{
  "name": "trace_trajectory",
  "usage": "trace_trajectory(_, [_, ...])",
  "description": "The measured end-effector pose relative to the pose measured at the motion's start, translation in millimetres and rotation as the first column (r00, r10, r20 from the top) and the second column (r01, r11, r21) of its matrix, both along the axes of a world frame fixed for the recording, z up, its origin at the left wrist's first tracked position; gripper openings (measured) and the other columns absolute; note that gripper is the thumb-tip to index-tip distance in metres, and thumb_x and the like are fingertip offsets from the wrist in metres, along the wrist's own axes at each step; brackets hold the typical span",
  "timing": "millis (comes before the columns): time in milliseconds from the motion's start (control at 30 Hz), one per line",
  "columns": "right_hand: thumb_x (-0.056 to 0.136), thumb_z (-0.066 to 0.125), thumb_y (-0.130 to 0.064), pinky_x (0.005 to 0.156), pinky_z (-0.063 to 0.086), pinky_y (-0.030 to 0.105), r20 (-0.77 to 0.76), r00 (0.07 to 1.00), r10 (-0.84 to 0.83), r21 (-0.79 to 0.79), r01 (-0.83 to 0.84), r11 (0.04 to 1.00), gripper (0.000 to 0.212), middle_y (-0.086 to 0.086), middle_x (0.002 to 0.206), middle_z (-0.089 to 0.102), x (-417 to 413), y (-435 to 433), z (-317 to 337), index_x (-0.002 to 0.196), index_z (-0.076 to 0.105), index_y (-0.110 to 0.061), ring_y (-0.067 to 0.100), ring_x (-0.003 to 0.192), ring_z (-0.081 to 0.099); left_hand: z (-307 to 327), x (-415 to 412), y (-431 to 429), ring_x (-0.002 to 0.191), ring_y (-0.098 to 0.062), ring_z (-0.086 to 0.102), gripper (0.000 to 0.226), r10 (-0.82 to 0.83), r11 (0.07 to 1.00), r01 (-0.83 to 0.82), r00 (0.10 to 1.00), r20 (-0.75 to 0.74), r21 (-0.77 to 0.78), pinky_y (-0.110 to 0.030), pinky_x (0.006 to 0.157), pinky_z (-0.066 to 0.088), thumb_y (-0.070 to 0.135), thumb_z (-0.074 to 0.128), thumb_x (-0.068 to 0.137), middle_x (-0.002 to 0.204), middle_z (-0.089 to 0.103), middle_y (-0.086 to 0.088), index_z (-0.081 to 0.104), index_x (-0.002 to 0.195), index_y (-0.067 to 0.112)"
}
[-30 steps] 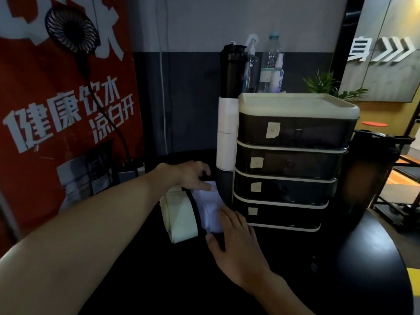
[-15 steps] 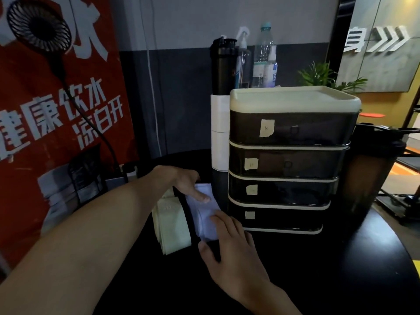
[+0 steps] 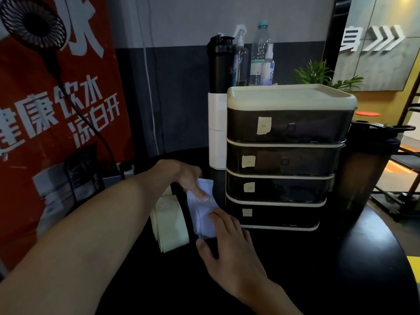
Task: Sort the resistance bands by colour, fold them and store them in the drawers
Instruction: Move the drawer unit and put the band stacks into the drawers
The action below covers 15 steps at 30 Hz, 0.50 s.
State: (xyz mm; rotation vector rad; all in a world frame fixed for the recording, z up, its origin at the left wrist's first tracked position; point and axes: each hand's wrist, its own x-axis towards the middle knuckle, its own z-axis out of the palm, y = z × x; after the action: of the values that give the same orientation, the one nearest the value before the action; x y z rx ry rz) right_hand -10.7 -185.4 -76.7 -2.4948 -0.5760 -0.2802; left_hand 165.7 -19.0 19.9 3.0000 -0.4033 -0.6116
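little is changing since a second ago: left hand [image 3: 188, 180] and right hand [image 3: 229, 244], both open-fingered and gripping nothing, are still pressing the pale band [image 3: 198, 220] onto the tabletop [image 3: 318, 269] beside the drawers [image 3: 284, 189], likely flattening its fold.

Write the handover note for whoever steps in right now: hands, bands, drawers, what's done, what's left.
Left hand: on the far end of the white band; whether it grips is unclear.
Right hand: fingers flat, pressing the band's near end.
Green band: folded, lying on the table just left of the white one.
Drawer unit: all four drawers closed; contents too dark to tell.
Done: green band folded.
Left: finish folding the white band, then store both.
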Motion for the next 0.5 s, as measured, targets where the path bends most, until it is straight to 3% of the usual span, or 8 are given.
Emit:
trace_trajectory(200, [0.096,0.037,-0.056,0.117,0.017,0.029,-0.016,1.0,-0.003,0.004,0.003,1.0,0.057,-0.02,0.155,0.013,0.0,0.8,1.0,0.145,0.022,-0.032,0.0,0.142,0.009,-10.3,0.3,5.5,0.108,-0.022,0.065,0.057,0.065,0.977,-0.079,0.995,-0.077,-0.2,-0.035,0.096,0.055,0.048,0.083,0.075,0.118,0.068,-0.007,0.065,0.115,0.011])
trace_trajectory(367, [0.096,0.037,-0.055,0.115,0.019,0.028,-0.007,1.0,0.0,0.01,0.0,1.0,0.054,-0.02,0.152,0.016,-0.4,0.4,1.2,0.143,0.024,-0.032,0.0,0.141,0.011,-12.9,-1.7,6.3,0.105,-0.017,0.063,0.058,0.087,0.951,-0.11,0.992,-0.093,-0.289,-0.022,0.072,0.055,0.039,0.086,0.075,0.117,0.065,-0.004,0.061,0.12,0.012])
trace_trajectory(500, [0.096,0.038,-0.055,0.114,0.022,0.029,-0.003,1.0,0.01,0.044,-0.01,0.999,0.052,-0.02,0.149,0.019,-1.4,0.7,0.6,0.141,0.027,-0.032,-0.001,0.14,0.015,-8.9,-6.4,2.5,0.109,-0.02,0.062,0.069,0.092,0.937,-0.12,0.991,-0.098,-0.329,-0.028,0.082,0.058,0.035,0.089,0.072,0.121,0.062,-0.004,0.054,0.126,0.012])
